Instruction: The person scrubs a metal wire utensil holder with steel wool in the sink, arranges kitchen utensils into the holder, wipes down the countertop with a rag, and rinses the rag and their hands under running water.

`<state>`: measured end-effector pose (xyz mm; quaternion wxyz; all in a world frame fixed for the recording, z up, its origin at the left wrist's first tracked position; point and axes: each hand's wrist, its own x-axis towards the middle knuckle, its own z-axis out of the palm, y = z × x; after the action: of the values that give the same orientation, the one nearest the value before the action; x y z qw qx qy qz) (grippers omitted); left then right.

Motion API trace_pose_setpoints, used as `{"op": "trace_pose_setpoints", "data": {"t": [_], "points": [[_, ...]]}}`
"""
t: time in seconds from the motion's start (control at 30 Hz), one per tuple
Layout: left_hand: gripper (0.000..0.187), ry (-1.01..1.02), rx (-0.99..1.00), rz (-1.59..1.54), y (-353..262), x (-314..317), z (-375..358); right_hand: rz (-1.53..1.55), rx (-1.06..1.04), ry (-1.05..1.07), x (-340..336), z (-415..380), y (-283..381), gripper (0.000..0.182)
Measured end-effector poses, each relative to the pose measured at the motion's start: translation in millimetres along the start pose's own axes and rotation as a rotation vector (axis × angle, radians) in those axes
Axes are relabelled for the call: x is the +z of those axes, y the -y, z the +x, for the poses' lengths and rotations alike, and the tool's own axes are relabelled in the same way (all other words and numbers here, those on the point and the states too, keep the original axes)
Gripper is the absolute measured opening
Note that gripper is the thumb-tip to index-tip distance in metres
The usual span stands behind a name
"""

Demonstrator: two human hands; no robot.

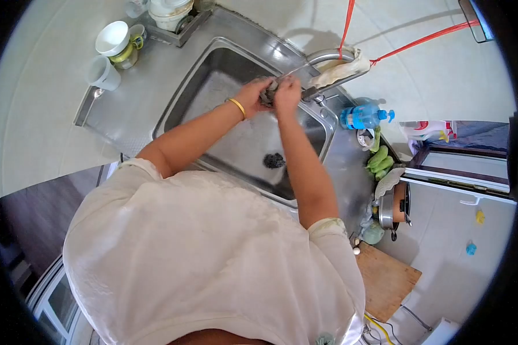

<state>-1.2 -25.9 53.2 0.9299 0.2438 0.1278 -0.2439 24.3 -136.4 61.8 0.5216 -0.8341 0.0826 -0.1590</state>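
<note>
Both hands are together over the far part of a steel sink (213,103), close to the faucet (328,56). My left hand (254,96), with a yellow bracelet at the wrist, is closed on a greyish crumpled cloth (267,95). From the other side my right hand (287,94) grips the same cloth, its fingers curled. A pale cloth (345,69) is wrapped on the faucet, which red strings hold. Below the hands, a dark round drain strainer (274,160) lies on the sink bottom.
Cups and a white bowl (113,38) stand at the upper left. Right of the sink are a blue soap bottle (364,116), green vegetables (380,162), a pot (389,206) and a wooden board (387,280). A window frame (460,171) juts in at the right.
</note>
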Motion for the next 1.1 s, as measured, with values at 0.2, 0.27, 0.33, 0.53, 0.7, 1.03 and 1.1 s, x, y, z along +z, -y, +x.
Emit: {"op": "trace_pose_setpoints", "data": {"t": [0.2,0.27,0.33,0.53,0.7,1.03,1.1], "points": [[0.029,0.249,0.248,0.139,10,-12,9,-0.331,-0.31,-0.093,24,-34,28,0.021],[0.031,0.068,0.056,0.111,0,7,-6,-0.241,-0.178,-0.093,13,-2,13,0.024],[0.036,-0.065,-0.046,0.095,-4,6,2,-0.141,0.011,0.139,-10,17,19,0.029],[0.032,-0.013,-0.025,-0.169,-11,-4,12,-0.317,-0.525,-0.039,18,-34,3,0.025],[0.031,0.031,-0.046,0.126,-7,10,-6,0.322,0.191,0.007,-4,8,-4,0.02],[0.026,-0.023,-0.29,0.163,-26,14,3,-0.488,-0.794,0.279,-34,-29,50,0.034],[0.025,-0.067,-0.342,0.144,-19,1,13,-0.499,-0.627,0.439,-38,-26,48,0.044]]}}
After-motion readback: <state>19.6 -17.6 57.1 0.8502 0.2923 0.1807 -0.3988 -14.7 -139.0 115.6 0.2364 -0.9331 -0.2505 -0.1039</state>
